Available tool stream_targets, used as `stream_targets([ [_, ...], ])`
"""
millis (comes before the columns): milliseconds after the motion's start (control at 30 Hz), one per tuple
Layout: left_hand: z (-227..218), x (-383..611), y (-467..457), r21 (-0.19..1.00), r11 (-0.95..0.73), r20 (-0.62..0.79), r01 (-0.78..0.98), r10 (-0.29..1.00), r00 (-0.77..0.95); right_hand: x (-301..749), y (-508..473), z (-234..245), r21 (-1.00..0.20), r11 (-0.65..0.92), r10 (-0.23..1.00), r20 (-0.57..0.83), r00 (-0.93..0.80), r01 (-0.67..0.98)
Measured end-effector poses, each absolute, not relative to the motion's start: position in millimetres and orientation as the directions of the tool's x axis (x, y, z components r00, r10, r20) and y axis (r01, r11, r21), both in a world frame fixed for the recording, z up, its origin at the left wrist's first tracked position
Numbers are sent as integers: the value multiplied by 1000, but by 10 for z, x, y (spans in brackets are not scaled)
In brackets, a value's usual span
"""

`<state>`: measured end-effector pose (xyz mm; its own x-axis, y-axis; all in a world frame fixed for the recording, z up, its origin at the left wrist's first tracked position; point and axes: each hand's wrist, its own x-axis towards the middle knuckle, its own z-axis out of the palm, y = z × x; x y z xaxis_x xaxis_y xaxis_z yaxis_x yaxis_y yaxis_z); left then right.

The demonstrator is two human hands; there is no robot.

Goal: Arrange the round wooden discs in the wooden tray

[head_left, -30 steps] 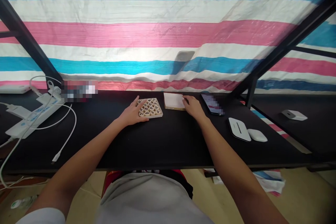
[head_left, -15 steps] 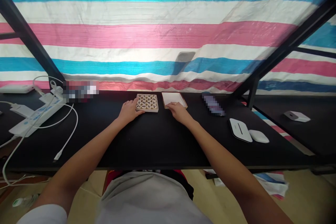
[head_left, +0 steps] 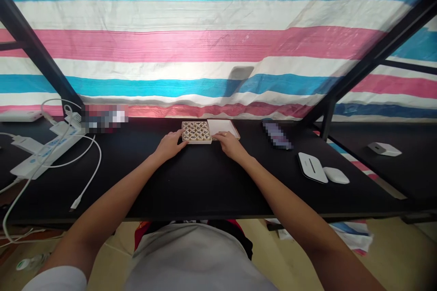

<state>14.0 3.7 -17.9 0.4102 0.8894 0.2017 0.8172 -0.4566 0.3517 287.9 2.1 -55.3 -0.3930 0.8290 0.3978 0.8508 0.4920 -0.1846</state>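
A shallow white box [head_left: 197, 141] full of round xiangqi pieces [head_left: 199, 131] with black characters sits near the back of the desk. My left hand [head_left: 170, 145] grips its left side, thumb at the front corner. Right beside it lies an open box lid [head_left: 223, 126], white inside with a brown rim, its left edge against or very near the box. My right hand [head_left: 231, 144] holds the lid at its front left part, fingers curled over the edge; the fingertips come close to the box's right side.
On the black desk [head_left: 205, 186], a blurred phone-like object [head_left: 277, 135], a white flat device [head_left: 312, 168] and a white rounded case [head_left: 336, 175] lie right. A white power strip [head_left: 48, 152] with cables is left. A striped sheet [head_left: 191, 45] hangs behind.
The box of pieces has slid right with my left hand on its side. The lid has moved slightly left with my right hand, and the gap between them has closed.
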Motion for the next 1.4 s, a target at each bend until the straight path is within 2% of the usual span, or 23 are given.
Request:
stream_targets([
  [167, -161, 167, 27, 361, -433, 204, 826, 901, 382, 2746, -111, -413, -214, 514, 774, 534, -341, 831],
  [367, -149, 168, 26, 357, -426, 203, 831, 904, 377, 2584, -224, -366, -191, 572, 769, 463, -441, 798],
  [567, -208, 164, 52, 345, -428, 225, 835, 902, 369, 2612, -182, -438, -256, 541, 803, 441, -401, 801],
  [800, -215, 189, 24, 192, -537, 405, 821, 806, 432, 2627, -175, -413, -374, 554, 822, 390, -415, 744],
  [1033, -272, 200, 49, 117, -514, 406, 850, 806, 431, 2650, -139, -459, -449, 560, 821, 412, -395, 696],
  [1267, -239, 195, 59, 187, -501, 361, 845, 835, 415, 2668, -118, -469, -469, 568, 815, 434, -383, 676],
  [1400, -214, 196, 54, 282, -483, 331, 829, 860, 388, 2671, -130, -455, -486, 561, 822, 422, -382, 670],
])
